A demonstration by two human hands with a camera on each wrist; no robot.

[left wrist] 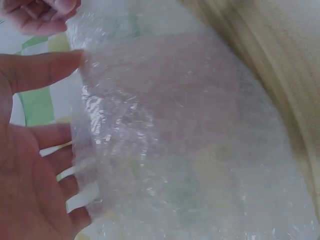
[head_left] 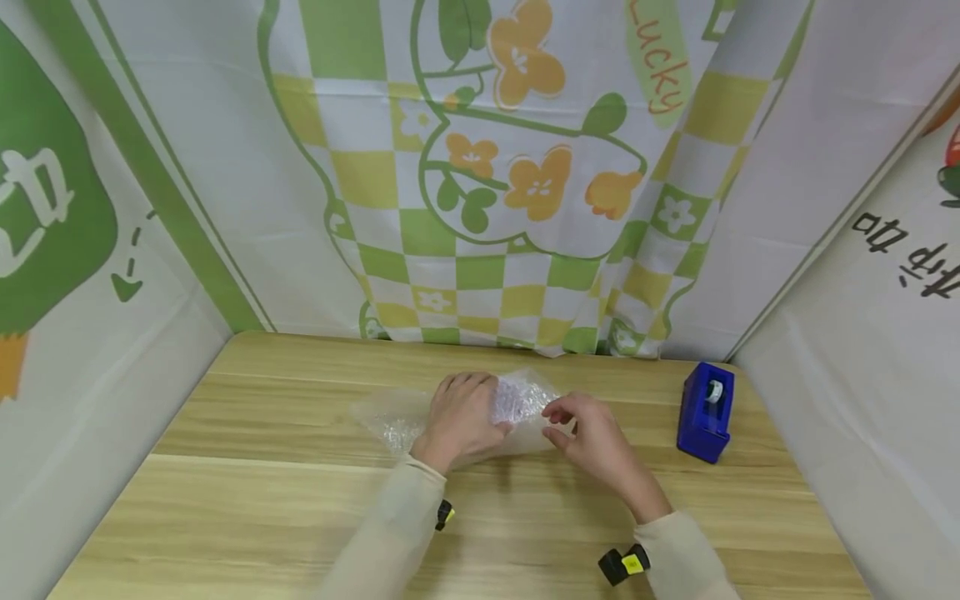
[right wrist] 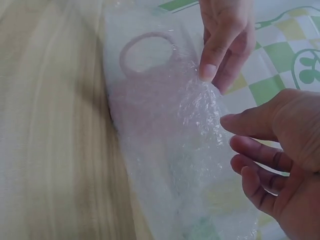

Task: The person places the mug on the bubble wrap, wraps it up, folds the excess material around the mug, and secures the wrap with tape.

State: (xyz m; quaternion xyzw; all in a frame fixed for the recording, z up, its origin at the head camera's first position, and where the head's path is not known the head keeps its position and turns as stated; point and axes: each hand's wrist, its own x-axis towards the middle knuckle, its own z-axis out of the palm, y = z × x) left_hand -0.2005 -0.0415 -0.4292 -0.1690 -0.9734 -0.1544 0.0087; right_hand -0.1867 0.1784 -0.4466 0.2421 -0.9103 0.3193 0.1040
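Note:
A sheet of clear bubble wrap (head_left: 522, 395) lies folded around a pink thing (right wrist: 150, 102) on the table. Through the film in the right wrist view, a pink ring shape shows at one end of it; its kind is blurred by the wrap. My left hand (head_left: 465, 414) grips the wrapped bundle from above, thumb on one side and fingers on the other. At the right end of the wrap hovers my right hand (head_left: 596, 442), its fingers loosely bent. A gap shows between that thumb and forefinger, with the tips close to the film's edge.
A blue tape dispenser (head_left: 705, 414) with a roll in it stands toward the table's right back corner. The wooden table (head_left: 225, 508) meets a printed cloth (head_left: 480, 275) at its back edge, and white fabric walls rise on both sides.

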